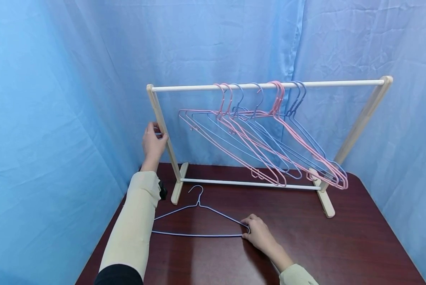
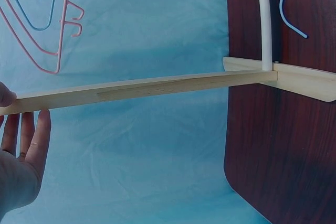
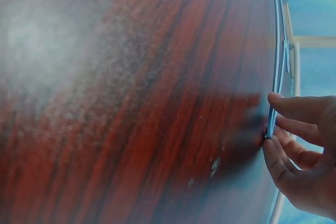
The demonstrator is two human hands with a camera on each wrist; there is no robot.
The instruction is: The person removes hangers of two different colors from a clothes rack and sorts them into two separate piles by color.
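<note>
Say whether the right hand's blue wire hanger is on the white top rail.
Off: the blue wire hanger is below the white top rail, its hook free.

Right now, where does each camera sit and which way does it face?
Head: worn on the head, facing forward and down at the rack and table; left hand, right hand and sleeves show.
Left wrist: worn there, facing along the wooden post to its foot; part of the left hand shows.
Right wrist: worn there, looking across the table; the right hand shows, pinching the loose blue hanger.
Shared: head and left wrist both show that hanger's hook.
</note>
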